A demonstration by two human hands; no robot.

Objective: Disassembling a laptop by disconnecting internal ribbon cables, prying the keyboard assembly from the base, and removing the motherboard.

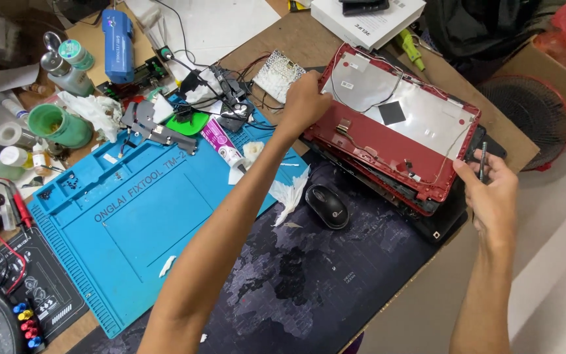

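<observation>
The red laptop lid shell (394,131) lies inside face up, tilted across the stack of laptop parts at the near right corner of the desk, and serves as the reference for all positions below. The left hand (306,101) is at the shell's far left corner, fingers curled over the edge and gripping it. The right hand (492,193) is at the shell's near right corner, fingers closed round a slim dark tool (483,160), seemingly a screwdriver or pry tool, whose tip points up toward the shell's right edge. Thin cables (388,88) run loose across the silver inner panel, and a black square pad (392,113) sits near the panel's middle. A black base section (450,219) projects from under the shell's near edge. To the shell's left lie a black mouse (327,206) on the dark desk mat, a crumpled tissue (291,193), and beyond these a blue work mat (139,216); a white keypad board (278,73) lies just behind the left hand. In my judgement the shell is being steadied at one corner while the tool addresses the opposite one. Sound practice: keep the left grip firm but off the cables, apply the tool squarely and lightly, and avoid levering against the thin red rim, which could crack. Whether any fasteners remain is not discernible.
</observation>
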